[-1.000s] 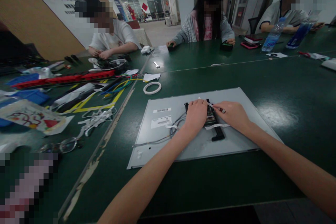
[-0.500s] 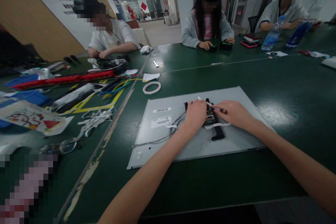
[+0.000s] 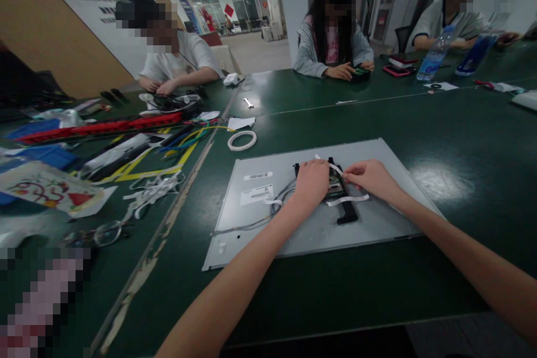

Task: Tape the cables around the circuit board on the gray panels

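Note:
A flat grey metal panel lies before me with a circuit board and black brackets on it. My left hand rests over the board's left side, its fingertips hidden beneath it. Fingers pinched, my right hand grips the end of a narrow white tape strip that runs over the board's upper part. Another white tape strip crosses the lower edge of the board. Grey cables run left from it, under a short piece of white tape.
A tape roll and a small wrench lie beyond the panel. To the left are crumpled white strips, glasses and coloured wires. Several people sit across the green table; bottles stand far right.
My right hand's fingers have closed more tightly around the tape end; the dark slim thing seen at them before no longer shows. My left hand stays put.

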Available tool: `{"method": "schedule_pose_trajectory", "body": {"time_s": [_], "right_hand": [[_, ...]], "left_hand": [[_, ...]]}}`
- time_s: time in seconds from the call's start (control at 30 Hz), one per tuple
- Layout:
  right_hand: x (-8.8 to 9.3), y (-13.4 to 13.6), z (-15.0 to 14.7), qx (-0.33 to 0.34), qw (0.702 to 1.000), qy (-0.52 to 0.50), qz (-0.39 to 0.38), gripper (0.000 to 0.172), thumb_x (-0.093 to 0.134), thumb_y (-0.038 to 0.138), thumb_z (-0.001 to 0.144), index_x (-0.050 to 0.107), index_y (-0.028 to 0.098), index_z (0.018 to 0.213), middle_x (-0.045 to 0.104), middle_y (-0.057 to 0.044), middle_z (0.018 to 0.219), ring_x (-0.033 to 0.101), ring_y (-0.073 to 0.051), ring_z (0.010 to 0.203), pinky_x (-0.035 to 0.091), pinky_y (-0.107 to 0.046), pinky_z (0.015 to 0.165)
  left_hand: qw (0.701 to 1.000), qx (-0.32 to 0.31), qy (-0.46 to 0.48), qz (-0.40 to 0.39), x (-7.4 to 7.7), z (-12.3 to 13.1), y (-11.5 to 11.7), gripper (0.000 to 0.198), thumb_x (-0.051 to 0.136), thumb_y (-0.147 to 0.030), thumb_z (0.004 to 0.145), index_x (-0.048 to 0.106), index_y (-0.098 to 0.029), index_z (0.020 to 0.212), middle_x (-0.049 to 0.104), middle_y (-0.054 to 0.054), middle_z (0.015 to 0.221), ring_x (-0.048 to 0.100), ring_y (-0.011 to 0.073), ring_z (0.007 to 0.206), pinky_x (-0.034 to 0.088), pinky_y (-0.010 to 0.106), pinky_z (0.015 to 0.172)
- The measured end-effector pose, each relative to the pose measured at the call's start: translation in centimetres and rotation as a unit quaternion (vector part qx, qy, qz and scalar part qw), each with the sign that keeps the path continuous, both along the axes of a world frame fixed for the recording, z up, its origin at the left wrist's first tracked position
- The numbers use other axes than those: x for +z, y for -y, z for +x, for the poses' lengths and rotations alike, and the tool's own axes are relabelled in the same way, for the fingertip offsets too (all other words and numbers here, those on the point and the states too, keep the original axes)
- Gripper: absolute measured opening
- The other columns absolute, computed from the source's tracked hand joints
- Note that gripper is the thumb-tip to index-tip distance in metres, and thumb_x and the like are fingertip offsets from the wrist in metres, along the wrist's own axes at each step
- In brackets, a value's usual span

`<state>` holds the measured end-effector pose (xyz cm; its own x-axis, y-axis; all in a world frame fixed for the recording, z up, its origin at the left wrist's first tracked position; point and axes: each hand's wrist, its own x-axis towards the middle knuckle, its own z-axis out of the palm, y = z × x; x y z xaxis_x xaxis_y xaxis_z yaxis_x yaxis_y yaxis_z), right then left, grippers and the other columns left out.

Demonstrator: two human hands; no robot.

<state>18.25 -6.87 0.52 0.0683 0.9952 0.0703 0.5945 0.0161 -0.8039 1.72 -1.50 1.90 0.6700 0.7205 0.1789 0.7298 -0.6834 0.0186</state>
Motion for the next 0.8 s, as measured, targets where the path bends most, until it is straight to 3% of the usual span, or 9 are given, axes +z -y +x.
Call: {"method": "schedule_pose_trajectory", "body": {"time_s": [0.13, 0.23, 0.47, 0.8], "right_hand": [[-0.4, -0.4, 0.0, -0.007, 1.0, 0.004, 0.01, 0.017, 0.058, 0.027, 0.075, 0.071, 0.015, 0.075, 0.068, -0.005, 0.068, 0.062, -0.017, 0.063, 0.044, -0.025, 0.058], [-0.5, -0.7, 0.2, 0.009, 1.0, 0.013, -0.007, 0.017, 0.056, 0.025, 0.075, 0.07, 0.015, 0.075, 0.068, -0.005, 0.067, 0.063, -0.017, 0.066, 0.044, -0.024, 0.06], [-0.1, -0.6, 0.9, 0.038, 0.995, 0.03, -0.083, 0.026, 0.053, 0.02, 0.071, 0.071, 0.013, 0.088, 0.059, -0.001, 0.054, 0.053, -0.012, 0.051, 0.035, -0.021, 0.05], [0.5, -0.4, 1.1, 0.054, 0.992, -0.003, -0.11, 0.028, 0.05, 0.019, 0.072, 0.07, 0.011, 0.089, 0.054, 0.0, 0.053, 0.047, -0.01, 0.048, 0.032, -0.021, 0.048]], "left_hand": [[1.0, 0.011, -0.017, -0.018, 0.8, 0.0, 0.1, 0.021, 0.041, -0.01, 0.084, 0.059, -0.013, 0.094, 0.065, 0.01, 0.097, 0.06, 0.0228, 0.094, 0.044, 0.035, 0.081], [0.999, 0.022, -0.017, -0.024, 1.3, 0.0, 0.3, 0.025, 0.036, -0.02, 0.089, 0.059, -0.014, 0.092, 0.066, 0.011, 0.093, 0.061, 0.0233, 0.09, 0.045, 0.036, 0.079], [0.999, 0.027, -0.015, -0.028, 1.0, 0.1, 0.2, 0.027, 0.032, -0.026, 0.091, 0.056, -0.015, 0.096, 0.065, 0.01, 0.096, 0.06, 0.0229, 0.091, 0.044, 0.035, 0.08], [0.998, 0.033, 0.007, -0.056, 0.7, -0.1, 0.2, 0.021, 0.033, -0.019, 0.088, 0.047, -0.016, 0.103, 0.059, 0.012, 0.11, 0.054, 0.0238, 0.103, 0.04, 0.039, 0.089]]}}
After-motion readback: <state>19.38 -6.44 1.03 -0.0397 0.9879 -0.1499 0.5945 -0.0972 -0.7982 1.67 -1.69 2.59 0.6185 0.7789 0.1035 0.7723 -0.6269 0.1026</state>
